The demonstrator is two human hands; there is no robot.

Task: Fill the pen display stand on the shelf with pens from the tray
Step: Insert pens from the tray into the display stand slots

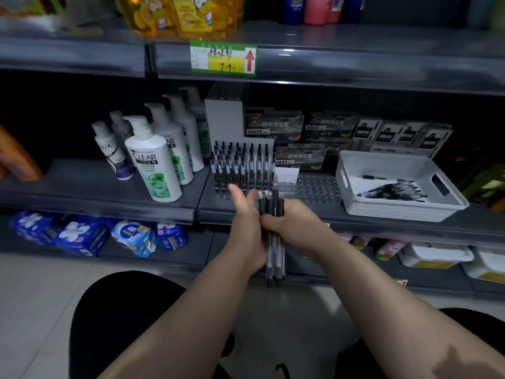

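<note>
I'm looking at a shop aisle. Grey shelves [355, 61] carry a price tag [223, 58]. Shampoo bottles [153, 160] and boxed pens [274, 125] stand ranked.

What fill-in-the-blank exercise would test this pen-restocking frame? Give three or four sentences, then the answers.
The right hand grips a bundle of ____.
On the pen display stand, the holes on the ____ side are filled.
The white tray stands to the ____ of the stand.
The nearest white bottle reads ____.
Missing words: pens; left; right; CLEAR.
</note>
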